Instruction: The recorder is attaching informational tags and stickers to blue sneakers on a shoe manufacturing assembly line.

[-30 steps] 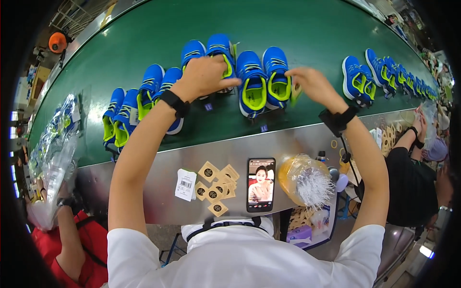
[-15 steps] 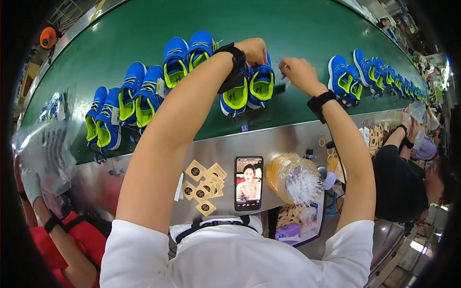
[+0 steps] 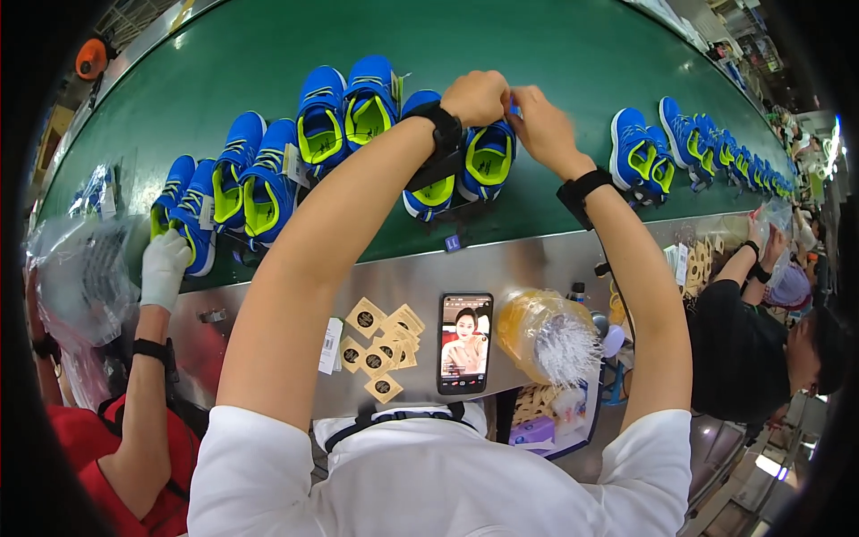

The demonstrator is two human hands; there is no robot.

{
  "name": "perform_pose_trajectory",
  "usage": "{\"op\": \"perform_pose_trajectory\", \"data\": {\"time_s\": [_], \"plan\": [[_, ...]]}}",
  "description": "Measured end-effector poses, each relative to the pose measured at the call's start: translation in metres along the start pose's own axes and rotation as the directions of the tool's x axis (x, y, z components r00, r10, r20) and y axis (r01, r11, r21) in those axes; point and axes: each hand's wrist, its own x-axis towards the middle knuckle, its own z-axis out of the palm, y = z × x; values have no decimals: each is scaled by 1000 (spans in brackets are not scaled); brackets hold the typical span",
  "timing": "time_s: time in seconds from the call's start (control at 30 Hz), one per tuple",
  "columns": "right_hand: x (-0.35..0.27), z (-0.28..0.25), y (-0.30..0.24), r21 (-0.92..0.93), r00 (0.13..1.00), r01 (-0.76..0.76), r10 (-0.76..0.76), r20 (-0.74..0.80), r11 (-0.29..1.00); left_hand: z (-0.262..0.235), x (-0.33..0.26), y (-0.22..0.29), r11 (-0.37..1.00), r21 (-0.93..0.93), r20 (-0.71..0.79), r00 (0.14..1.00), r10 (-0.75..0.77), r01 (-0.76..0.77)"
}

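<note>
A pair of blue sneakers with lime-green linings stands below my hands; the right shoe (image 3: 489, 166) shows its opening, and the left shoe (image 3: 428, 195) is partly covered by my wrist. My left hand (image 3: 476, 98) is closed in a pinch at the far end of the right shoe. Against its fingertips, my right hand (image 3: 546, 130) also pinches with bent fingers. A bit of blue shows between the fingertips, but what they hold is too small to make out. Black bands circle both my wrists.
More blue sneakers (image 3: 347, 107) stand left and right on the green belt (image 3: 573, 54). On the metal ledge are paper stickers (image 3: 377, 360), white tags (image 3: 330, 346), a phone (image 3: 464, 344) and a bag of white plastic fasteners (image 3: 548, 336). A co-worker's gloved hand (image 3: 165, 268) touches the leftmost shoes.
My right hand has moved left and met my left hand over the shoe. The co-worker's gloved hand has gone from beside the clear plastic bag to the leftmost sneakers.
</note>
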Motion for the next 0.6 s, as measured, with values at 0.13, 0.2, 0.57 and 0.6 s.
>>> {"op": "perform_pose_trajectory", "data": {"time_s": [0.13,0.2,0.57,0.6], "plan": [[5,-6,19,342,988,-138,152,-16,930,3,-6,17,999,19,-193,981,-38,43],[6,-21,15,704,941,-324,289,174,632,-19,-8,18,638,-669,199,919,-340,381],[5,-30,-4,819,821,-532,368,437,214,-27,-32,15,138,-971,139,928,-347,197],[5,-29,-2,819,821,-532,367,437,215,-25,-32,16,137,-971,138,928,-347,196]]}}
